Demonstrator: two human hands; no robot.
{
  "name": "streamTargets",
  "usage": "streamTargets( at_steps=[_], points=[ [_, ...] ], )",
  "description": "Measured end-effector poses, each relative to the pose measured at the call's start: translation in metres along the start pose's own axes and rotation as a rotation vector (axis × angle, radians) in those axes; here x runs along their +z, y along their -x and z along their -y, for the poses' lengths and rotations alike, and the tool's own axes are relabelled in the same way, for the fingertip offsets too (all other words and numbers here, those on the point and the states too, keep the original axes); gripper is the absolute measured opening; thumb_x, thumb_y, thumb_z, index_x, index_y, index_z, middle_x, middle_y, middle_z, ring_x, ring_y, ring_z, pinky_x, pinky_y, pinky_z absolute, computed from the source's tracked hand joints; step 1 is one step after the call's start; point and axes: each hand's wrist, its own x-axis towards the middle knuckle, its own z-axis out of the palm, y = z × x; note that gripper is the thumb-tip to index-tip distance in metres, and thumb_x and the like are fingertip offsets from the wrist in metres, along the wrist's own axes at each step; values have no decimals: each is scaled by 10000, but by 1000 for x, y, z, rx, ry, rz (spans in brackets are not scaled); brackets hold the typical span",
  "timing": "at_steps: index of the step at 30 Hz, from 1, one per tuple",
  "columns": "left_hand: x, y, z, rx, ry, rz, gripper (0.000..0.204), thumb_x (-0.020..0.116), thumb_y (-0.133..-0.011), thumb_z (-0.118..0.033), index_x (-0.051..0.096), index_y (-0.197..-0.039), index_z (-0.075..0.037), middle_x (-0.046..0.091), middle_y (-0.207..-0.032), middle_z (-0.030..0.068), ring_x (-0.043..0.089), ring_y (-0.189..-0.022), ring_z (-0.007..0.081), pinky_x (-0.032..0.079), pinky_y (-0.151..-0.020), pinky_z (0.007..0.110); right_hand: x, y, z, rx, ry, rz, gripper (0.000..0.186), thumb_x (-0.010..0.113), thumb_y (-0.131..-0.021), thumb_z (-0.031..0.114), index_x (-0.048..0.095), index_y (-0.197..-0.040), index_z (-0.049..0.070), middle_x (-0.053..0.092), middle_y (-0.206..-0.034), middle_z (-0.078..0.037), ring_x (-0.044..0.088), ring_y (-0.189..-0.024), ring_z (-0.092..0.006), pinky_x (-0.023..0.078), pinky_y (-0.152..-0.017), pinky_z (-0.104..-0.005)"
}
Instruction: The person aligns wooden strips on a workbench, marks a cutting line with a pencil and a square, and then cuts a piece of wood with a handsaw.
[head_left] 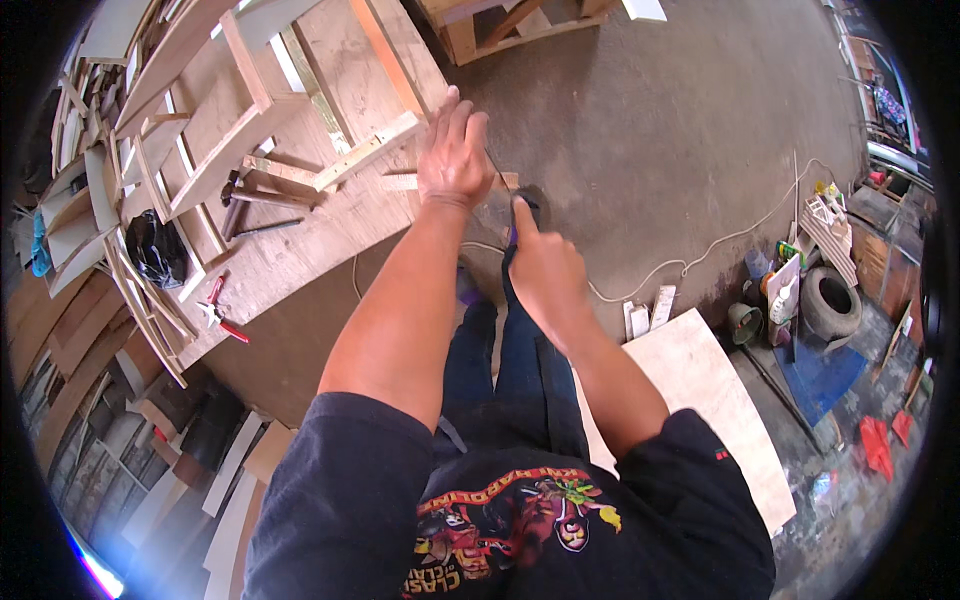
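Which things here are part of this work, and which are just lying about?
Apparently in use: left hand, at a pale wood strip; right hand, its grip unclear; plywood surface.

Apparently lying about: red-handled pliers; hammer; tire.

The person's left hand point(456, 155) lies over a pale wood strip point(398, 182) at the right edge of the worktop point(290, 258), and just nearer, on the right, the right hand point(546, 272) is curled round a thin dark tool point(502, 174), while a hammer point(275, 198) and red-handled pliers point(211, 312) lie to the left.
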Motion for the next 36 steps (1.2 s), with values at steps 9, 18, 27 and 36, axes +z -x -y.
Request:
streamTargets(
  at_steps=[9, 18, 27, 36],
  points=[
    [1, -1, -1, 5, 6, -4, 299, 559, -855, -45, 598, -1152, -44, 589, -1349, 178, 448, -1437, 377, 388, -1189, 511, 0, -5, -3, -41, -26, -22, 576, 509, -910, 41, 452, -1482, -7, 729, -822, -266, 742, -782, -437, 599, -724, -553],
    [0, -1, -1, 9, 44, -36, 322, 541, -843, -11, 614, -1153, -47, 611, -1315, 199, 478, -1403, 409, 403, -1165, 531, 4, -21, -1, -24, -23, -18, 629, 498, -918, 28, 413, -1539, 73, 728, -848, -282, 743, -804, -441, 596, -725, -563],
    [5, 1, 0, -2, 11, 0, 312, 550, -856, -44, 600, -1164, -50, 585, -1348, 172, 441, -1442, 363, 370, -1203, 508, 8, -34, 0, -49, -8, -13, 611, 511, -914, 48, 432, -1520, 66, 729, -841, -274, 743, -800, -436, 598, -712, -559],
    [2, 0, 0, -2, 28, 5, 314, 546, -857, -50, 592, -1168, -47, 575, -1352, 167, 418, -1459, 366, 364, -1207, 519, 5, -32, 0, 23, -19, 77, 592, 551, -952, 145, 439, -1533, 131, 721, -858, -267, 716, -851, -471, 568, -757, -563]
  ],
)
